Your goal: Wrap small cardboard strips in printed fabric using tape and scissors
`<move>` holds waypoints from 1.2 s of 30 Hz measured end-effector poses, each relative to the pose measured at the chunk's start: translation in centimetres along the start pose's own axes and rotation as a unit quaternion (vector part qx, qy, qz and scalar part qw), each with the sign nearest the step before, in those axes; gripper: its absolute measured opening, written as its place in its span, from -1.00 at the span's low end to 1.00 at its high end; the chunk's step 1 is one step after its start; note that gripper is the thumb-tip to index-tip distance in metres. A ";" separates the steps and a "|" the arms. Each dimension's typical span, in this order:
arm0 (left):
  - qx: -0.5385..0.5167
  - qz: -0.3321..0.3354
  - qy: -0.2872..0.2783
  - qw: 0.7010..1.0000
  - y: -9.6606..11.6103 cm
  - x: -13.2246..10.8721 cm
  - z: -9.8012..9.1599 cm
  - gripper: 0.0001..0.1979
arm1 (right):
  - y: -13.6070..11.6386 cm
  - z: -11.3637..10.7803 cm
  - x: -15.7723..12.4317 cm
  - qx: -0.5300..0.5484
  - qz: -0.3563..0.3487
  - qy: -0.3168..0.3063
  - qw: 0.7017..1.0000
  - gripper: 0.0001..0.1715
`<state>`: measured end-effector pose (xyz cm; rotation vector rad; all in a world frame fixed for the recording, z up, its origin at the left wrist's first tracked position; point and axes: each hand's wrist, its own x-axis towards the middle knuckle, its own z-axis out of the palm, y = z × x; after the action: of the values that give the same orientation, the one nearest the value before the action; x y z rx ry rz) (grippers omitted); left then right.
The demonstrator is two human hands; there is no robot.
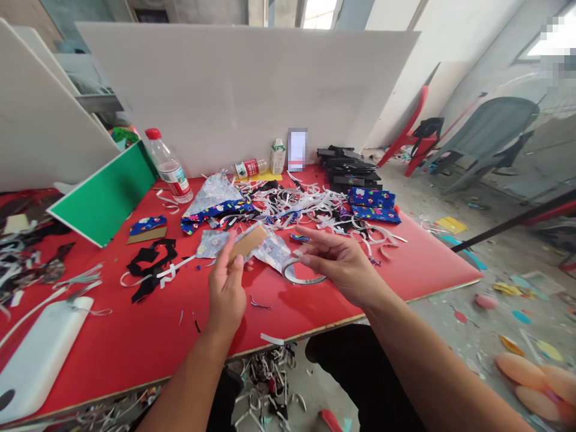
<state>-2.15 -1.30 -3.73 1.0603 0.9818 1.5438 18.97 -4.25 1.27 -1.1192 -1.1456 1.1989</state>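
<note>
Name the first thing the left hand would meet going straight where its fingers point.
Probably the blue-edged floral cloth ahead on the red table. The left hand, holding brown card, looks raised, so it might pass above; depth is unclear.

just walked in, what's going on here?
A person's left hand holds a tan cardboard piece. The right hand is at a thin ring, possibly a tape roll; its grip is unclear. Beyond, patterned fabric and a tangle of white strips lie on the red table, with a stack of black pieces toward the back right.
</note>
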 end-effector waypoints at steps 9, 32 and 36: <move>-0.125 -0.160 0.042 0.978 0.8 1.2 0.3 -0.64 | 0.1 0.3 0.2 -0.145 -0.010 0.047 0.988 -0.91; 0.037 -0.098 -0.082 0.991 0.8 -0.5 1.5 -0.72 | -2.7 3.6 -2.6 -0.169 -0.041 -0.005 0.985 -0.66; 0.021 -0.132 -0.149 0.980 1.0 -1.2 1.8 -0.71 | -1.5 3.6 -1.8 -0.194 -0.030 0.028 0.980 -0.53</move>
<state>-0.49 -2.48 -2.46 1.1039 0.9078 1.1161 15.50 -6.02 3.03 -1.3896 -1.3972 0.9102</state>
